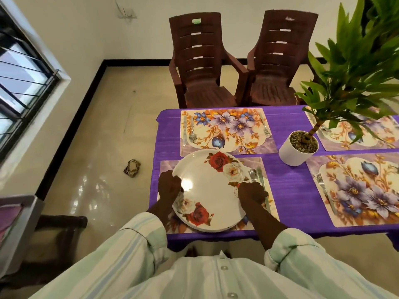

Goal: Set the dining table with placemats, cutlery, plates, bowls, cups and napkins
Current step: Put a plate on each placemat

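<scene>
While I watched the feed, the left hand (169, 183) and right hand (251, 192) each gripped the rim of the rose plate (208, 188), over the near-left placemat (266, 203). Plates step, I'd guess. Next: set it down centred, clear of the spoon (252, 174) at its right.

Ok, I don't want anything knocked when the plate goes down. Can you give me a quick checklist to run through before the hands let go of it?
1. Both hands hold the plate: left hand and right hand grip opposite rims: ok.
2. Plate over the near placemat: ok.
3. Plate flat on the mat: cannot tell.
4. Spoon and knife clear of the rim: spoon very close, cannot tell.
5. Plate clear of the far placemat: its rim appears to overlap the edge: not ok.
6. Plant pot apart from the plate: ok.
</scene>
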Tool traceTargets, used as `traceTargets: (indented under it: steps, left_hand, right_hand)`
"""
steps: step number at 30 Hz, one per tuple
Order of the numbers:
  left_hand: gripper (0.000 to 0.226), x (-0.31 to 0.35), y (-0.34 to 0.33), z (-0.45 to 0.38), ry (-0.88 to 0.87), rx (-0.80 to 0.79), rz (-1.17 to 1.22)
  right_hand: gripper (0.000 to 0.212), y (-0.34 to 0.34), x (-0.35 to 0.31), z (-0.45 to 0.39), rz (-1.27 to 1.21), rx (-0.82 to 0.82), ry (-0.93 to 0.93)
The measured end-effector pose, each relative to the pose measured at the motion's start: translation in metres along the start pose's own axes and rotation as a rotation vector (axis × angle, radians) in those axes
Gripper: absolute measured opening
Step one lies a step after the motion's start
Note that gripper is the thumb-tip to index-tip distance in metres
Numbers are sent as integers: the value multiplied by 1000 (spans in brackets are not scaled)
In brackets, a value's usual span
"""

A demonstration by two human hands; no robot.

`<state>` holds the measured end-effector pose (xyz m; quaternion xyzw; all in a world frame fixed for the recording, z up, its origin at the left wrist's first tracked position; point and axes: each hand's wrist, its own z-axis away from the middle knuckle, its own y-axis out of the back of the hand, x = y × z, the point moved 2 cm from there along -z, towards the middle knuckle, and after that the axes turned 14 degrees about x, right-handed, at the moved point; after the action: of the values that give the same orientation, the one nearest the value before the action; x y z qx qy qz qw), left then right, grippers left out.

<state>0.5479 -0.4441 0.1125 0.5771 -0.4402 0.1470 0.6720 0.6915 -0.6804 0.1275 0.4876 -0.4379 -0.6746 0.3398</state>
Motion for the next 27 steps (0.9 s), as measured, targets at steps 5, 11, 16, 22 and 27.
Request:
traceTargets:
  steps: [5,11,16,22,27]
  left_hand:
    - [40,-7,-4,9,24,51,-94]
    - [21,2,6,27,123,176,-178]
    - [23,-11,4,34,204,180,-174]
    - [26,-10,6,34,246,186,-179]
    - [25,-4,7,34,269,197,-192]
  right_hand:
    - [38,-7,-1,-10,-69,50,-12]
    - [37,-13,8,-6,-110,95,116]
    - [30,-19,19,-8,-190,55,161]
    - [21,-22,36,-16,-290,-80,193]
    - [28,-15,24,-12,-308,31,125]
